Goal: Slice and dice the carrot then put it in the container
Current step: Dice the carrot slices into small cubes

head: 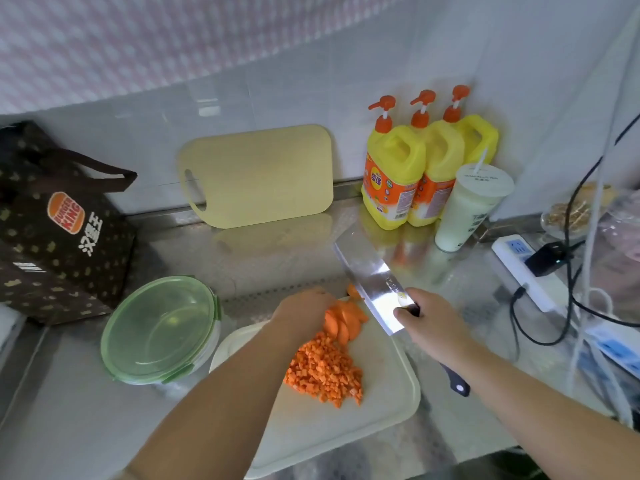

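On the white cutting board (384,407) lies a pile of diced carrot (325,370), with a fan of orange carrot slices (346,320) just beyond it. My left hand (303,311) rests on the left side of the slices with its fingers curled down on them. My right hand (434,322) grips the dark handle of a cleaver (369,277), whose blade is raised above the board right of the slices and points away from me. A round glass container with a green clip-on lid (161,329) stands left of the board.
A second, pale yellow cutting board (259,174) leans on the tiled wall. Three yellow pump bottles (412,168) and a lidded drink cup (467,209) stand at the back right. A dark paper bag (59,230) sits at left. A power strip (526,268) with cables lies at right.
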The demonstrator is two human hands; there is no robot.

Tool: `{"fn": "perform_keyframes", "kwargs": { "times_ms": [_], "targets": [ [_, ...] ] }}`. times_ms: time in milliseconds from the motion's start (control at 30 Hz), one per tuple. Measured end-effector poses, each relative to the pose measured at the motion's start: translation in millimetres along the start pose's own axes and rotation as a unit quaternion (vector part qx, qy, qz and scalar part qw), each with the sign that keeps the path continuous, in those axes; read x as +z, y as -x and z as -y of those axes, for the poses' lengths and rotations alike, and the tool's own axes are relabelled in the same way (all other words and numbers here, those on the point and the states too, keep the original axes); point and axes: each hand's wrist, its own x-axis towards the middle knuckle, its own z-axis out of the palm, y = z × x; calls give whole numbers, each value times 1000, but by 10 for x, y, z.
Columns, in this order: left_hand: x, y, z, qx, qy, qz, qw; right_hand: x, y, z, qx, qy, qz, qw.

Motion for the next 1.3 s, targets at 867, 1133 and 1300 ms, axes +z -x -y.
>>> {"fn": "perform_keyframes", "kwargs": {
  "times_ms": [867,1133,1300],
  "targets": [
    [-13,-93,114,89,7,-22,996,40,-99,-31,2,-43,48,998],
    [57,432,351,177,6,-191,966,143,-39,30,5,-38,68,997],
    [351,934,409,204,63,-299,930,299,53,113,-16,-28,119,992]
  ]
}}
